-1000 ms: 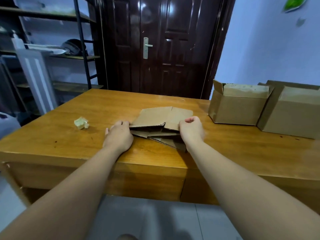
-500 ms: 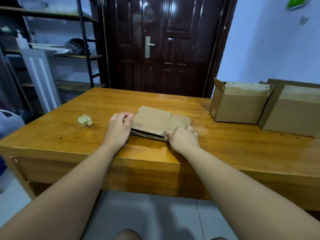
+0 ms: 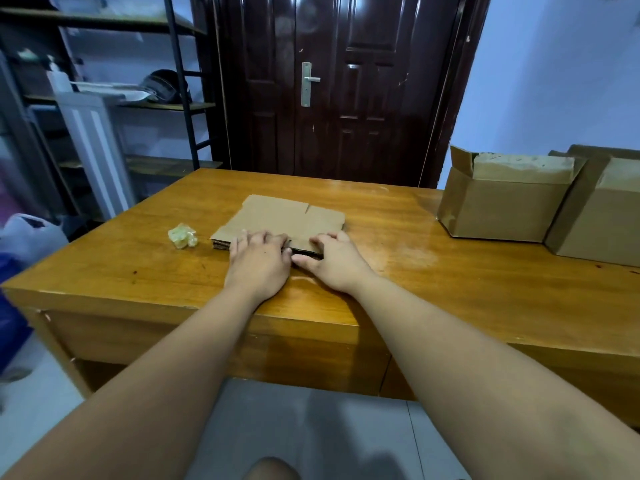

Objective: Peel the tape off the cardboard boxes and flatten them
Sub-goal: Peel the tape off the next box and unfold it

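Note:
A flattened cardboard box (image 3: 282,216) lies flat on the wooden table (image 3: 433,282), near its middle. My left hand (image 3: 258,263) rests palm down on the box's near edge, fingers spread over the cardboard. My right hand (image 3: 334,259) sits beside it on the same near edge, fingers bent onto the top, thumb against the folded side. Both hands almost touch each other. A crumpled ball of peeled tape (image 3: 182,235) lies just left of the flattened box. Two upright cardboard boxes stand at the right: one with open flaps (image 3: 502,213), another (image 3: 602,220) beside it.
A dark double door (image 3: 332,84) stands behind the table. Metal shelving (image 3: 104,98) with a cap and other items fills the left side. A white bag (image 3: 31,233) sits on the floor at left. Grey floor tiles lie below the table's near edge.
The folded cardboard has gone from a loose, raised stack to lying flat. Both hands moved closer together onto its near edge, and the right hand's fist has opened onto the cardboard.

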`<state>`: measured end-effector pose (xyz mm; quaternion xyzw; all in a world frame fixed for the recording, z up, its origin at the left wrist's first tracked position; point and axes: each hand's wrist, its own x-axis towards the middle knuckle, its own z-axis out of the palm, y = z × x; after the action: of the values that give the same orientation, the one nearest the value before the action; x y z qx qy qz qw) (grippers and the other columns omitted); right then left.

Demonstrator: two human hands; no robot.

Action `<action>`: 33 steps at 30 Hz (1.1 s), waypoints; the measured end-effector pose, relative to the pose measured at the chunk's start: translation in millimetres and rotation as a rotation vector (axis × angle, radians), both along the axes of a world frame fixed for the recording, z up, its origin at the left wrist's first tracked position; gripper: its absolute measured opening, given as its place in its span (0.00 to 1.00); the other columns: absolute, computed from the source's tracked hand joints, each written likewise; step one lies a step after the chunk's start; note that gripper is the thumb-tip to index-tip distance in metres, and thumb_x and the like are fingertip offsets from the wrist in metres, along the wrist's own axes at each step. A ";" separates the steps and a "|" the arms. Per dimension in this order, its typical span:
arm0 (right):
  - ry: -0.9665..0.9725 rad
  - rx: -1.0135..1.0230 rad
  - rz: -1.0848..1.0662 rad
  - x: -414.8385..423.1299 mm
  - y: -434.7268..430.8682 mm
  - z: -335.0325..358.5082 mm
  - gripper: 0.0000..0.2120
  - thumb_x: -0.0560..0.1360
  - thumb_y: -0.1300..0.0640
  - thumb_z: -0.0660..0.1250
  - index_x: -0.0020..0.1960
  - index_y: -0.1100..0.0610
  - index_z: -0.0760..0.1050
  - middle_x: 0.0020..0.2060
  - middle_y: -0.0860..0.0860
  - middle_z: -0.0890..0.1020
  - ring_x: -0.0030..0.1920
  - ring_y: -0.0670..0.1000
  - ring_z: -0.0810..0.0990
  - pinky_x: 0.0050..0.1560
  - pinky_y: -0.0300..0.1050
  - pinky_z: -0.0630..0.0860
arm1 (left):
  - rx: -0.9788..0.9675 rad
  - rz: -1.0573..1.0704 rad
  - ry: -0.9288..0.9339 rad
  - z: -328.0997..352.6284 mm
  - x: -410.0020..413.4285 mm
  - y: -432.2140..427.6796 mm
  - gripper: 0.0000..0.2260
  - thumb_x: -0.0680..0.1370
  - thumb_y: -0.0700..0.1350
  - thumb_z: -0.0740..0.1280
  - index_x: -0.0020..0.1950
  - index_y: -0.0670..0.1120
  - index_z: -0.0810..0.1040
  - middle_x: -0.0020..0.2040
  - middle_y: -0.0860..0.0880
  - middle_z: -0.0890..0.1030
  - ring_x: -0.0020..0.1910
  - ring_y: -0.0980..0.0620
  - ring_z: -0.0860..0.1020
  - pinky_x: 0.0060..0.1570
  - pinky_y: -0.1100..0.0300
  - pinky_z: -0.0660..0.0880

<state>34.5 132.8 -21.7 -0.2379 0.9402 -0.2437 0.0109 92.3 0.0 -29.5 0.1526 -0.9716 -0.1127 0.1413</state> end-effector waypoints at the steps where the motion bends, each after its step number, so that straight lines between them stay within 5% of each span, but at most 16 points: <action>1: 0.020 0.024 0.026 -4.0 -3.1 -0.3 0.31 0.76 0.39 0.63 0.74 0.55 0.66 0.72 0.56 0.66 0.72 0.57 0.64 0.73 0.51 0.61 | 0.020 0.004 -0.030 -0.1 -2.1 -0.6 0.21 0.82 0.53 0.51 0.75 0.53 0.62 0.77 0.42 0.58 0.77 0.40 0.51 0.75 0.46 0.46; 5: 0.077 -0.011 0.069 -12.2 -10.3 -5.3 0.22 0.80 0.54 0.62 0.74 0.52 0.67 0.72 0.56 0.68 0.73 0.56 0.64 0.73 0.46 0.60 | 0.015 0.028 -0.040 -0.1 -4.2 1.7 0.24 0.80 0.51 0.53 0.77 0.53 0.57 0.79 0.41 0.51 0.77 0.42 0.47 0.75 0.46 0.44; 9: 0.166 -0.030 -0.057 -4.8 -10.3 -6.6 0.23 0.81 0.64 0.55 0.74 0.49 0.67 0.73 0.54 0.65 0.75 0.57 0.59 0.73 0.49 0.60 | -0.051 0.034 0.018 0.3 -1.1 5.6 0.27 0.79 0.52 0.56 0.78 0.53 0.54 0.79 0.44 0.52 0.78 0.43 0.46 0.73 0.43 0.42; 14: 0.202 -0.026 -0.238 5.1 -6.7 -3.7 0.19 0.79 0.65 0.58 0.68 0.53 0.72 0.64 0.56 0.70 0.62 0.58 0.71 0.57 0.49 0.72 | -0.011 -0.032 -0.055 2.5 0.6 4.2 0.23 0.80 0.52 0.56 0.76 0.55 0.60 0.78 0.46 0.57 0.77 0.42 0.51 0.74 0.40 0.45; 20: 0.084 -0.149 -0.126 7.0 -2.8 -0.1 0.28 0.76 0.67 0.61 0.73 0.49 0.62 0.68 0.55 0.64 0.58 0.58 0.75 0.55 0.49 0.76 | 0.023 -0.088 -0.097 3.8 -2.1 0.5 0.20 0.80 0.53 0.56 0.73 0.56 0.64 0.76 0.51 0.62 0.77 0.42 0.52 0.73 0.38 0.47; 24: 0.065 -0.125 -0.049 8.5 -1.8 1.3 0.31 0.75 0.65 0.62 0.74 0.47 0.58 0.70 0.55 0.61 0.62 0.59 0.71 0.60 0.53 0.75 | -0.014 -0.133 -0.133 4.6 -2.9 -0.3 0.22 0.80 0.60 0.54 0.73 0.57 0.63 0.75 0.51 0.62 0.76 0.43 0.53 0.72 0.37 0.48; 33: 0.148 -0.083 -0.116 6.5 -2.7 -1.2 0.18 0.78 0.60 0.60 0.67 0.52 0.71 0.67 0.55 0.69 0.67 0.57 0.68 0.64 0.49 0.70 | -0.054 -0.142 -0.072 5.1 1.5 4.7 0.21 0.80 0.59 0.54 0.72 0.56 0.64 0.74 0.52 0.63 0.77 0.47 0.52 0.70 0.33 0.46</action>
<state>41.0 130.1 -22.9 -0.2004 0.9397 -0.2646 -0.0826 93.8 4.7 -24.4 0.0833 -0.9872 -0.0905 0.1018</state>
